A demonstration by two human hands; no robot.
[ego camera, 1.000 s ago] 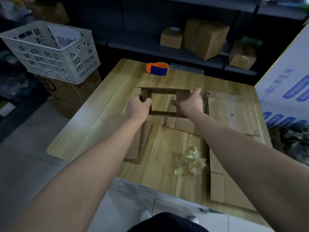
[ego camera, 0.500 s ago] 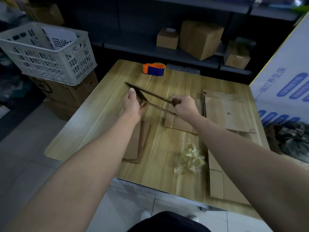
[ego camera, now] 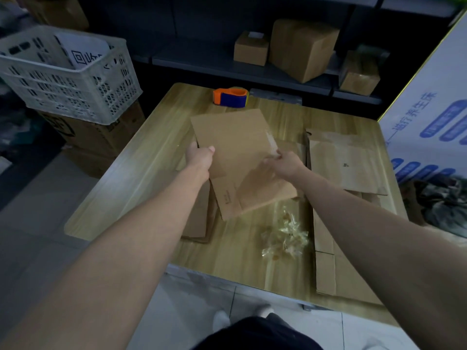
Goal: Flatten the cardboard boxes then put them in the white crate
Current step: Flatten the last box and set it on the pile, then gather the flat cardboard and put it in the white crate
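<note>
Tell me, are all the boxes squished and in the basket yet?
Not yet. Flat cardboard pieces already lie on the table. The left hand and right hand hold one flattened box over it. No cardboard shows in the white crate, so moving them is left.

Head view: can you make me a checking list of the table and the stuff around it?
Surface: wooden table, dimly lit.
Job's things: flattened cardboard box held above the table; flat cardboard sheets at the right; flat cardboard stack under the left arm; white crate left of the table on a cardboard carton, printed sheet inside.
Clutter: orange and blue tape dispenser at the far edge; wad of clear tape.
Hands: left hand grips the box's left edge; right hand pinches its right edge.
Cables: nothing seen.
Surroundings: closed boxes on a shelf; white carton with blue print at right.
</note>
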